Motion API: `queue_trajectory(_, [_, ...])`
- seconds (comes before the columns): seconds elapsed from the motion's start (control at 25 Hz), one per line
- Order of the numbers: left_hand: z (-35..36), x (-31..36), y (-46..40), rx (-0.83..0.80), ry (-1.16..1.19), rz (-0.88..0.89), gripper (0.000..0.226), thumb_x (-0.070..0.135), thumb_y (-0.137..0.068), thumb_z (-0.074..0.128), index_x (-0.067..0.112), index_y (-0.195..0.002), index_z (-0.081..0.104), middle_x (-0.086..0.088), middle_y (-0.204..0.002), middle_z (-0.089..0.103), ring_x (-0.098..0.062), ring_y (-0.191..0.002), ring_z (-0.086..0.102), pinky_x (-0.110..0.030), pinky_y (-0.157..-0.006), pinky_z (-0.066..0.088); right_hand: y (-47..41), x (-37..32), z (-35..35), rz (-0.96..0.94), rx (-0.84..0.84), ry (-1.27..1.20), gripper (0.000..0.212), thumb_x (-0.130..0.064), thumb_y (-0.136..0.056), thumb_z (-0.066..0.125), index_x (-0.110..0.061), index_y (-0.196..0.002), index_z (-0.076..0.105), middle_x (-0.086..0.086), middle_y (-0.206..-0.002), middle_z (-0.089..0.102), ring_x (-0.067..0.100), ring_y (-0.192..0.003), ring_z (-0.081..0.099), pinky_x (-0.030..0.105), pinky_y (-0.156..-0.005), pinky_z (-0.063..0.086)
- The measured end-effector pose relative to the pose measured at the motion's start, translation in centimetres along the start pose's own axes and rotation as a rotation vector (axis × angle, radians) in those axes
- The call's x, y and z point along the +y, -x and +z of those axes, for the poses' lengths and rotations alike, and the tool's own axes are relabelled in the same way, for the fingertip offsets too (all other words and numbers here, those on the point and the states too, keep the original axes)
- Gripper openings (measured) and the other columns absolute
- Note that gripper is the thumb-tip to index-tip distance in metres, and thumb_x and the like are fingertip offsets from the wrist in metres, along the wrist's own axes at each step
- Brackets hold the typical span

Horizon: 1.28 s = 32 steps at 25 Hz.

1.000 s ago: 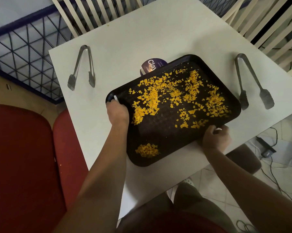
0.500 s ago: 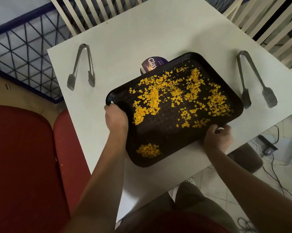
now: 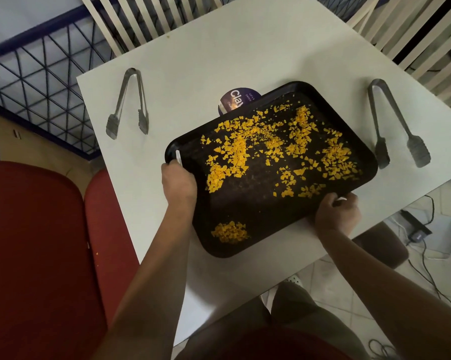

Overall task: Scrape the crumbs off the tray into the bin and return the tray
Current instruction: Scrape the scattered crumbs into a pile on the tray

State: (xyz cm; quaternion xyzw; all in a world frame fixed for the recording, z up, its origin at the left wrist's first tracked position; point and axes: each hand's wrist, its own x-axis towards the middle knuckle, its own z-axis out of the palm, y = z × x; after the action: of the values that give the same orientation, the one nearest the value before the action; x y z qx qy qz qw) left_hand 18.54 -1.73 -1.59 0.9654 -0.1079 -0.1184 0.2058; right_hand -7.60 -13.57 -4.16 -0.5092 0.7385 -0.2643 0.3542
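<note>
Tray (image 3: 255, 203) lies on the white worktop (image 3: 219, 55), near corner overhanging the edge; crumbs (image 3: 279, 152) spread across it, unscraped. Left hand (image 3: 178, 181) grips the left rim, fingers curled round it; right hand (image 3: 336, 215) grips the near rim, fingers clamped likewise. Step judged: pick-up for carrying. No bin in view; next move calls for a level lift.

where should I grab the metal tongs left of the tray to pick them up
Pinch the left-hand metal tongs across both arms near the middle, coming from above. They lie flat on the white table, joined end away, splayed tips toward you. The mid-arms look close enough for one hand to span.
</note>
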Motion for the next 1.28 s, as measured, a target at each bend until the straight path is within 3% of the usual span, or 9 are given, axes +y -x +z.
queue_trajectory(0.12, [0.0, 0.8, -0.7, -0.064, -0.076, 0.013, 0.033, 0.003, -0.091, 0.045, 0.0, -0.123, 0.052, -0.021, -0.121, 0.05, -0.037, -0.106, 0.056, -0.041, -0.09, 0.047, 0.0, 0.0, 0.0, -0.002, -0.002, -0.003, 0.03, -0.02, -0.094, 0.047, 0.003, -0.113, 0.053, 0.021, -0.096, 0.062, 0.025, -0.082, 0.054, 0.032, -0.074, 0.041])
queue_trajectory(0.36, [0.5, 1.8, -0.8, -0.138, -0.219, 0.336, 0.031, 0.012, -0.091, 0.047, 0.018, -0.116, 0.063, -0.013, -0.115, 0.056, -0.033, -0.103, 0.057, -0.038, -0.081, 0.047, 0.0, 0.1, 0.2, -0.013, 0.01, 0.03, 0.035, -0.023, -0.093, 0.047, 0.002, -0.117, 0.052, 0.025, -0.099, 0.063, 0.037, -0.095, 0.059, 0.041, -0.081, 0.046])
queue_trajectory(0.52, [-0.4, 0.6, -1.9, 0.036, -0.116, 0.236, 0.028, 0.016, -0.091, 0.046, 0.014, -0.114, 0.063, -0.013, -0.115, 0.057, -0.033, -0.103, 0.057, -0.037, -0.081, 0.046, 0.0, 0.2, 0.1, -0.015, 0.006, 0.012, 0.034, -0.022, -0.093, 0.047, 0.002, -0.116, 0.052, 0.024, -0.1, 0.063, 0.037, -0.095, 0.059, 0.042, -0.081, 0.046])
queue_trajectory(0.68, [0.0, 1.0, -2.3, -0.022, -0.173, 0.24, 0.03, 0.014, -0.093, 0.044, 0.015, -0.115, 0.063, -0.013, -0.114, 0.056, -0.033, -0.102, 0.057, -0.037, -0.078, 0.046, 0.1, 0.1, 0.2, -0.008, 0.003, -0.005, 0.033, -0.022, -0.093, 0.047, 0.001, -0.116, 0.052, 0.023, -0.099, 0.064, 0.036, -0.093, 0.06, 0.042, -0.082, 0.048])
queue_trajectory(0.96, [0.6, -0.3, -0.8, -0.179, -0.219, 0.599, 0.026, 0.014, -0.092, 0.048, 0.017, -0.109, 0.068, -0.008, -0.108, 0.059, -0.029, -0.102, 0.052, -0.035, -0.078, 0.045, 0.2, 0.0, 0.3, -0.017, 0.009, -0.004, 0.033, -0.023, -0.092, 0.047, 0.0, -0.115, 0.053, 0.023, -0.097, 0.065, 0.035, -0.091, 0.061, 0.043, -0.082, 0.049])
queue_trajectory(1.16, [0.3, -0.5, -2.2, -0.016, -0.092, 0.476, 0.026, 0.012, -0.089, 0.052, 0.013, -0.11, 0.067, -0.01, -0.11, 0.06, -0.032, -0.098, 0.058, -0.039, -0.09, 0.045, 0.2, 0.0, 0.2, -0.012, 0.006, -0.013, 0.033, -0.023, -0.093, 0.047, 0.001, -0.116, 0.053, 0.022, -0.099, 0.065, 0.034, -0.092, 0.06, 0.039, -0.081, 0.047])
queue_trajectory(1.28, [0.8, -0.2, -2.5, -0.086, -0.078, 0.476, 0.027, 0.009, -0.091, 0.049, 0.01, -0.111, 0.067, -0.011, -0.114, 0.059, -0.031, -0.1, 0.057, -0.036, -0.089, 0.045, 0.1, 0.0, 0.2, -0.016, 0.004, -0.003, 0.034, -0.022, -0.093, 0.047, 0.001, -0.116, 0.053, 0.022, -0.099, 0.064, 0.034, -0.093, 0.06, 0.037, -0.079, 0.046])
